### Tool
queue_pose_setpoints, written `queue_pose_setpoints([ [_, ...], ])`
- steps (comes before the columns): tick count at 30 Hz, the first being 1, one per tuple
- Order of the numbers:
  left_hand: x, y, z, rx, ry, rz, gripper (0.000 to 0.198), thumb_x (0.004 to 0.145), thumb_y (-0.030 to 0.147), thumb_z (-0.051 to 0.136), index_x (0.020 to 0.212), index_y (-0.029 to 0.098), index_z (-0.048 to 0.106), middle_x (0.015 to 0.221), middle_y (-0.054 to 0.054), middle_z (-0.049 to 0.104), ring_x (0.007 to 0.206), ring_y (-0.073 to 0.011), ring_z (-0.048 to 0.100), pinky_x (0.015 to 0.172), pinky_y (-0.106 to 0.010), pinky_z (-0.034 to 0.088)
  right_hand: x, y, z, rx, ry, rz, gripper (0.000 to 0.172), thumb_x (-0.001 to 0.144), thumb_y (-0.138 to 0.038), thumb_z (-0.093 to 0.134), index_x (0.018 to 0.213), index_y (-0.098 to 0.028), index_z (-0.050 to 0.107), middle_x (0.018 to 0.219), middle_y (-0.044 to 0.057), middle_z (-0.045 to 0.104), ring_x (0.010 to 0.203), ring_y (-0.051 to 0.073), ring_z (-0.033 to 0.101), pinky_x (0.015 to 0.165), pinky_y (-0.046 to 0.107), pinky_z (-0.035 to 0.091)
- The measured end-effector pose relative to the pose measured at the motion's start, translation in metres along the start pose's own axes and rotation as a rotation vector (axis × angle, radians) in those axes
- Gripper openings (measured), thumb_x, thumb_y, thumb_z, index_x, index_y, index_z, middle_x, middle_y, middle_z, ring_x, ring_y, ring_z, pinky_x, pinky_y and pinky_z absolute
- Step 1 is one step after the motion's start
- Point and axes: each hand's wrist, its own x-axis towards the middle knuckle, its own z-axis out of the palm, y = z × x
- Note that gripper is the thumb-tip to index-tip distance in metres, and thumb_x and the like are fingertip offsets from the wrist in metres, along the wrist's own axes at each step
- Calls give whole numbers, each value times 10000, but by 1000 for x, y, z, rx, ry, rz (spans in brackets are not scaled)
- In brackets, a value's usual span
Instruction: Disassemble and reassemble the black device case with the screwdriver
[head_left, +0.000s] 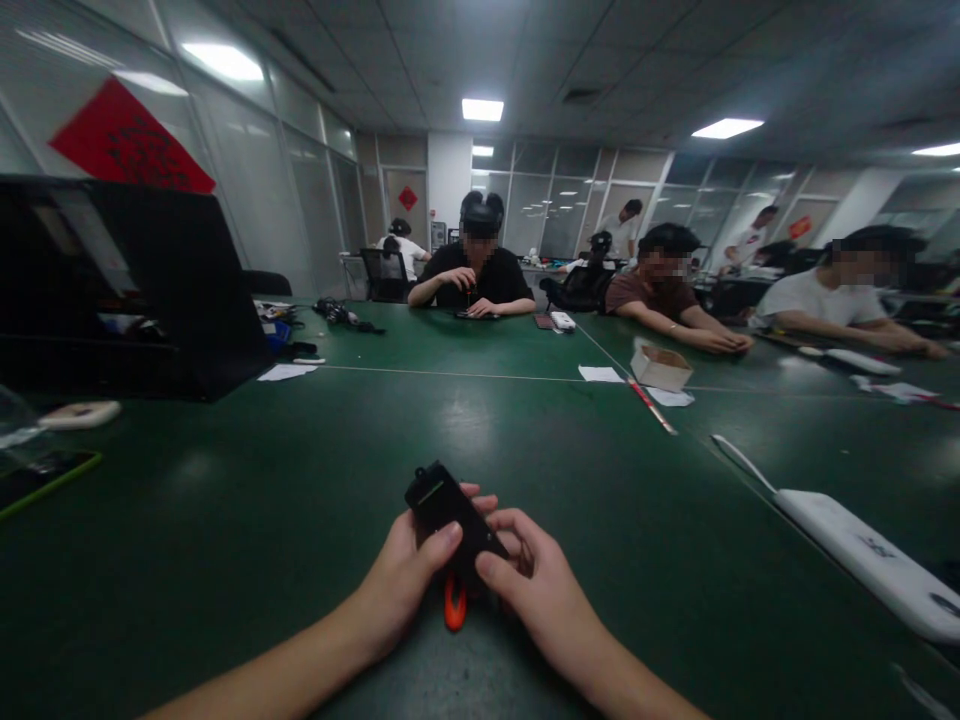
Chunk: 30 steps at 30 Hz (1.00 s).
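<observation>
Held up between both hands is a slim black rectangular device (457,520), tilted with its far end to the left. A small loop sticks out at that end, and a pale greenish strip runs across its face near it. My left hand (405,570) grips its left side, thumb lying on the face. On the lower right side, my right hand (536,570) holds the near end between thumb and fingers. Below the device an orange loop-shaped piece (454,605) shows; the rest of it is hidden, so I cannot tell what it belongs to.
The green table (262,580) carries a black monitor-like panel (172,290) at left and a white power strip (862,560) at right. Farther off are an open cardboard box (661,366), papers (600,374) and a red stick (651,405). Several people sit around, one person (480,270) opposite.
</observation>
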Motion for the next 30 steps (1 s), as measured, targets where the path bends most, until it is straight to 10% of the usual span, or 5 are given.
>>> queue_pose_setpoints([
  [10, 5, 4, 5, 162, -35, 34, 476, 780, 347, 756, 1205, 164, 642, 1306, -148, 632, 1212, -290, 594, 1074, -409, 434, 0, 3, 3, -154, -49, -172, 310, 941, -388, 583, 1177, -210, 492, 1086, 64, 655, 960, 188, 630, 894, 339, 473],
  [16, 15, 7, -5, -60, 230, 26, 352, 865, 398, 649, 1103, 143, 601, 1071, -113, 692, 899, -220, 694, 860, -386, 546, 0, -2, 6, -854, -65, -237, 580, 804, -368, 739, 1311, -241, 488, 1187, 90, 580, 1002, 247, 570, 889, 404, 474],
  [21, 29, 13, -19, -138, 302, -27, 253, 820, 309, 703, 976, 163, 568, 824, -2, 621, 681, -112, 602, 725, -299, 541, -1, -8, 7, -1360, -231, -254, 396, 859, -394, 672, 1212, -252, 564, 1030, 72, 583, 921, 262, 565, 796, 410, 499],
  [30, 29, 14, -20, 36, 161, -105, 380, 753, 191, 757, 1077, 170, 559, 870, -1, 595, 699, -88, 560, 700, -253, 511, 8, -13, -22, -1637, -122, -306, 181, 930, -254, 532, 1095, -202, 584, 1019, 106, 582, 896, 265, 578, 706, 382, 528],
])
